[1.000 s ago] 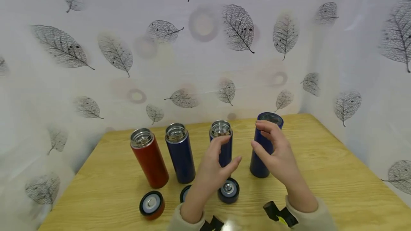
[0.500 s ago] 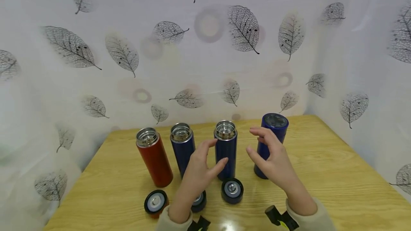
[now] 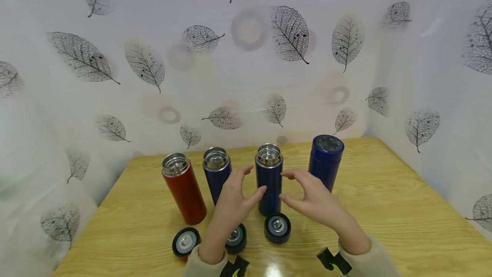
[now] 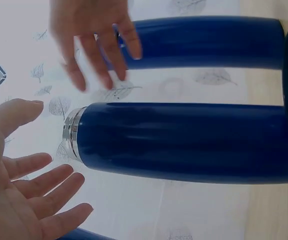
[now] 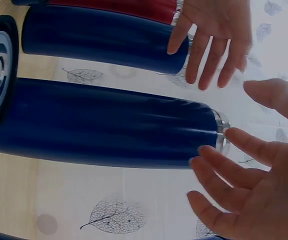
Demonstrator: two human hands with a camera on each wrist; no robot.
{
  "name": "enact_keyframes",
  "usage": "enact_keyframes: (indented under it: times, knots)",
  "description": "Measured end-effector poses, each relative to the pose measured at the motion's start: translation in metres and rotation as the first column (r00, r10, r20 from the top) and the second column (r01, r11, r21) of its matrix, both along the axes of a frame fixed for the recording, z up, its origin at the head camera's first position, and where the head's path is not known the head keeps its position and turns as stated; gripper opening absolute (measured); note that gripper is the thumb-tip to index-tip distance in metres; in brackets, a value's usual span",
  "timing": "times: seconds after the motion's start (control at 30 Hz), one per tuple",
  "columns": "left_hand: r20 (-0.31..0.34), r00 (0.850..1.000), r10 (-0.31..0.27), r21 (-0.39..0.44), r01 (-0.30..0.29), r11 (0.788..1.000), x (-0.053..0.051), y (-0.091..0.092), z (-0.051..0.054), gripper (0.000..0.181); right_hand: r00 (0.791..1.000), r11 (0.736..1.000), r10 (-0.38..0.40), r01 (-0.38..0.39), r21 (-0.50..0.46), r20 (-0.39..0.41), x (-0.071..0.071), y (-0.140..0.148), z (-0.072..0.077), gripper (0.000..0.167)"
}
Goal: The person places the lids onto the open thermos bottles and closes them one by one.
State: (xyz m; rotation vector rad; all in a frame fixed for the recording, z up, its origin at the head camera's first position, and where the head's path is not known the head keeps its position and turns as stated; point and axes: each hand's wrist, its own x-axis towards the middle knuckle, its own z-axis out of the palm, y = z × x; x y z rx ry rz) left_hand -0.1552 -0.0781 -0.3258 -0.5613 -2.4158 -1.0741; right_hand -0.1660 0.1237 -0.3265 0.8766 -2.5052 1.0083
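Note:
Between my two hands stands an uncapped blue thermos bottle [image 3: 270,183] with a steel neck. My left hand [image 3: 235,202] is on its left side, fingers spread and apart from the bottle in the left wrist view. On the other side is my right hand [image 3: 311,195], its fingers parted, with fingertips close to the bottle's neck; whether they touch I cannot tell. Both hands hold nothing. Behind the left hand is a second uncapped blue bottle [image 3: 216,174], partly hidden. A capped blue bottle [image 3: 326,161] stands beyond the right hand, its lower part hidden.
An uncapped red bottle [image 3: 184,193] stands at the left. Three lids lie inside-up in front: a red-sided lid [image 3: 186,243], a dark lid [image 3: 236,238] by my left wrist and another dark lid [image 3: 277,227]. A leaf-print curtain [image 3: 246,76] hangs behind the wooden table [image 3: 399,208].
My right hand has moved left and down from the capped bottle to the middle blue bottle. My left hand has shifted left from in front of that bottle to its left side.

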Motion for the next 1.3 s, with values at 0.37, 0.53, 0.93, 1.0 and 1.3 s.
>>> enact_keyframes:
  times: [0.37, 0.53, 0.93, 1.0, 1.3]
  knots:
    - [0.041, 0.999, -0.001, -0.036, 0.003, 0.999, -0.001, -0.002, -0.001, 0.051, 0.943, 0.939, 0.113, -0.205, 0.277, 0.313, -0.011, -0.008, -0.022, 0.049]
    - [0.051, 0.999, 0.004, -0.056, -0.001, 0.998, 0.001, -0.004, -0.001, 0.051, 0.901, 0.902, 0.131, -0.282, 0.328, 0.412, -0.012, -0.018, -0.036, 0.049]
    - [0.056, 0.998, -0.007, -0.064, 0.011, 0.998, 0.000, -0.007, 0.000, 0.051, 0.909, 0.813, 0.016, -0.255, 0.524, 0.417, -0.007, -0.031, -0.051, 0.063]
    - [0.056, 0.998, -0.010, -0.063, 0.014, 0.998, 0.000, -0.007, 0.000, 0.051, 0.908, 0.807, 0.005, -0.251, 0.535, 0.419, -0.007, -0.032, -0.053, 0.062]
    - [0.044, 0.999, -0.020, -0.074, 0.023, 0.997, 0.000, -0.008, 0.001, 0.050, 0.917, 0.782, -0.046, -0.214, 0.585, 0.397, -0.001, -0.037, -0.054, 0.065]
